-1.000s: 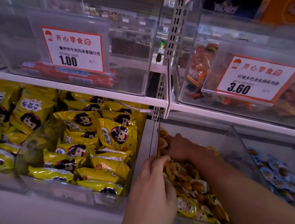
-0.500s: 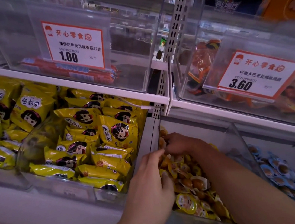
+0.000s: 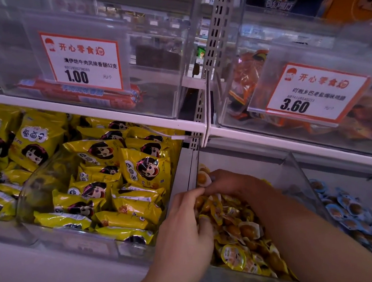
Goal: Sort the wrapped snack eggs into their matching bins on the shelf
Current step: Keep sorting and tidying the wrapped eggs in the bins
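While both hands work inside the clear plastic bin (image 3: 300,174) on the lower shelf, the left hand (image 3: 186,231) has its fingers curled down into the heap of yellow-wrapped snack eggs (image 3: 238,239), seemingly pinching one or two at the near left corner, though what the fingertips hold is hidden. The right hand (image 3: 229,182) reaches just beyond the left one, fingers bent round a pale wrapped egg (image 3: 202,178) pressed against the bin's left wall.

The step in hand looks like picking through this heap for strays. To do it well, each hand should lift only one packet at a time, turning it so the wrapper colour shows before moving it. Blue-wrapped snack eggs (image 3: 341,211) lie in the neighbouring bin to the right of the right forearm, past a clear divider, so any blue packet found belongs there. The yellow bags printed with a cartoon face (image 3: 146,168), left of the left hand, are a different product and should stay untouched. Loose film wrappers slip easily, so a firm pinch matters.
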Tool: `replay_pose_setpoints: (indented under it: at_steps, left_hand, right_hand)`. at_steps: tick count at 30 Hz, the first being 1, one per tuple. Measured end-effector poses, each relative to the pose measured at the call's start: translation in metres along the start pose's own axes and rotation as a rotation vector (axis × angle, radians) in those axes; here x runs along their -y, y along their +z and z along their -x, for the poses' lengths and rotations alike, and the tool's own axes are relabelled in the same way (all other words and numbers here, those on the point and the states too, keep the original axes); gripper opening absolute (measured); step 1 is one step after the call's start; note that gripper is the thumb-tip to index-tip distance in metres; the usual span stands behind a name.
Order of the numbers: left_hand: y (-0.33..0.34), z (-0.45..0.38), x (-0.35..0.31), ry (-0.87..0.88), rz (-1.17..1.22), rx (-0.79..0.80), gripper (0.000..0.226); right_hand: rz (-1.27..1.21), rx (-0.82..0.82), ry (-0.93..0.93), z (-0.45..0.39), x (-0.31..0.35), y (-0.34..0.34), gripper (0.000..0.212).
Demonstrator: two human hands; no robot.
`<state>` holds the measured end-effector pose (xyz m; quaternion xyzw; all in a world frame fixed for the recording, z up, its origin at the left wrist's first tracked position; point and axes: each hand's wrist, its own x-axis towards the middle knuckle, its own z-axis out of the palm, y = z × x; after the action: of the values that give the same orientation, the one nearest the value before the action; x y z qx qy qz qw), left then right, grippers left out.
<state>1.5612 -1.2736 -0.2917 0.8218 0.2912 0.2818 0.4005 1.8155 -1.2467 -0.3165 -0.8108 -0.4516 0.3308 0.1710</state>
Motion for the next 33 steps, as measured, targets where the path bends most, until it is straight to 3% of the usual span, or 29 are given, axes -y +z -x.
replay_pose_setpoints:
  at_steps: [3, 7, 11, 14, 17, 23, 28, 33]
  left_hand:
    - [-0.001, -0.001, 0.001, -0.009, -0.004, -0.002, 0.05]
    - [0.002, -0.001, 0.002, 0.03, -0.034, -0.046, 0.049]
    - [0.008, 0.002, -0.014, 0.262, -0.177, -0.154, 0.042]
    - [0.02, 0.003, -0.028, 0.378, -0.113, -0.133, 0.036]
    - [0.038, -0.001, -0.033, 0.3, -0.012, -0.017, 0.036]
    - [0.069, -0.016, -0.028, 0.222, -0.218, 0.202, 0.065]
    - [0.073, -0.02, -0.03, 0.304, -0.258, 0.167, 0.054]
    - [0.058, -0.022, -0.021, 0.272, -0.427, 0.205, 0.057]
  right_hand:
    - [-0.236, -0.008, -0.044, 0.017, 0.003, -0.003, 0.017]
    - [-0.523, -0.071, -0.108, 0.046, 0.008, -0.019, 0.032]
    - [-0.691, -0.115, -0.142, 0.086, 0.006, -0.035, 0.024]
    - [-0.82, -0.159, -0.08, 0.117, -0.005, -0.041, 0.017]
    - [-0.836, -0.238, -0.043, 0.143, -0.02, -0.034, 0.017]
    - [-0.9, -0.293, -0.006, 0.172, -0.031, -0.009, 0.018]
    - [-1.014, -0.274, -0.053, 0.179, -0.035, 0.002, 0.021]
    - [-0.88, -0.574, 0.005, 0.186, -0.035, -0.002, 0.02]
